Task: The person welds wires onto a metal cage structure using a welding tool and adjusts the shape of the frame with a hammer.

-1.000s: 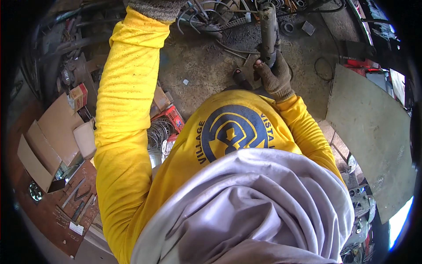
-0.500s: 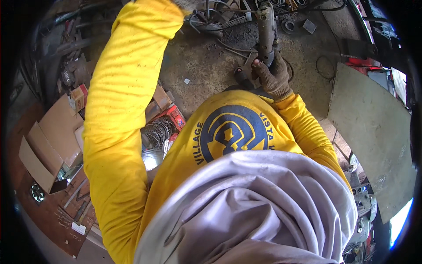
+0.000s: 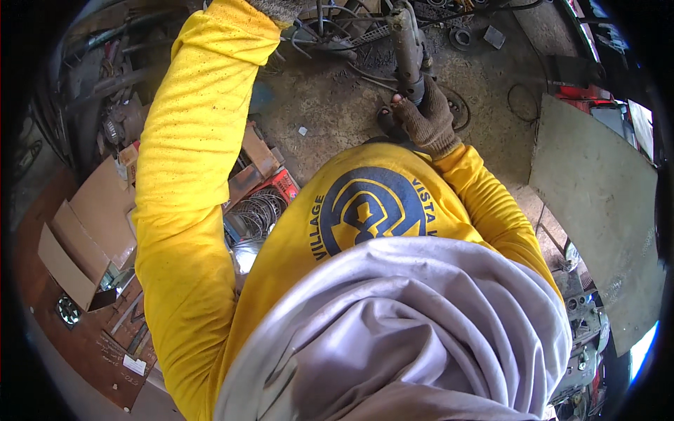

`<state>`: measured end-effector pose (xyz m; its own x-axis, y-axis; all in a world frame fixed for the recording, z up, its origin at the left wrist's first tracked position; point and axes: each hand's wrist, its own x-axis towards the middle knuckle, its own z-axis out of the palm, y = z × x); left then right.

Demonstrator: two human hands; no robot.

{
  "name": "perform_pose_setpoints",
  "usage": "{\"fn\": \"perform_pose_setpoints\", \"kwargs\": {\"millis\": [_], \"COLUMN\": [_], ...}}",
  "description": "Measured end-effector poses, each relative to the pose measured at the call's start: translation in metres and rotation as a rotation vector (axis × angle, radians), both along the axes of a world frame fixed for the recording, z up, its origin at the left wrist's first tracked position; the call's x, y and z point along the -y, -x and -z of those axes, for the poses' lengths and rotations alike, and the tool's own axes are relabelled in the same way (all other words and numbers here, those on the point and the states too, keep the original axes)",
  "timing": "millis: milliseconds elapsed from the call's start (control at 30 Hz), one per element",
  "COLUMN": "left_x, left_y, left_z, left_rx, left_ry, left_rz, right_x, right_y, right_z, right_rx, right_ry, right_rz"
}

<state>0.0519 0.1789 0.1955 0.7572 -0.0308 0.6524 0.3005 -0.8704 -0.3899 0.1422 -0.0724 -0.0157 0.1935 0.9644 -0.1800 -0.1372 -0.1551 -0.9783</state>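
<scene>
My right hand wears a brown knitted glove with a bare thumb tip. It is closed round the near end of a long, grey, worn cylindrical metal piece, whose exact kind I cannot make out. The piece points away from me, up toward the top edge. My left hand, in a grey-brown glove, reaches far forward on a raised yellow sleeve. Only its wrist end shows at the top edge; its fingers are out of the picture.
Thin metal rods and a crate lie ahead on the stained floor. To the left are an opened cardboard box and a wire coil. A large grey sheet panel stands at right. A foot shows below the right hand.
My right hand and the metal piece have shifted slightly left. My left forearm has also moved a little to the left, and the view has turned slightly.
</scene>
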Motion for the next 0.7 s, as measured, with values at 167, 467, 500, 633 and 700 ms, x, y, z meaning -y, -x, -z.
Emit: {"fn": "perform_pose_setpoints", "kwargs": {"millis": [167, 467, 500, 633, 700], "left_x": [0.000, 0.000, -0.001, 0.001, 0.002], "left_y": [0.000, -0.004, -0.002, -0.001, -0.002], "left_z": [0.000, 0.000, 0.001, 0.001, 0.001], "left_rx": [0.005, 0.003, 0.006, 0.006, 0.003], "left_ry": [0.012, 0.028, 0.030, 0.031, 0.030], "left_rz": [-0.001, 0.006, 0.002, 0.001, 0.004], "right_x": [-0.009, -0.010, -0.011, -0.012, -0.011], "right_y": [0.002, 0.003, 0.004, 0.003, 0.002], "right_z": [-0.014, -0.005, -0.002, -0.008, -0.009], "right_rx": [-0.021, -0.015, 0.028, 0.106, 0.091], "right_ry": [-0.024, -0.045, -0.051, -0.048, -0.027], "right_rz": [-0.009, 0.002, 0.003, -0.019, -0.030]}}
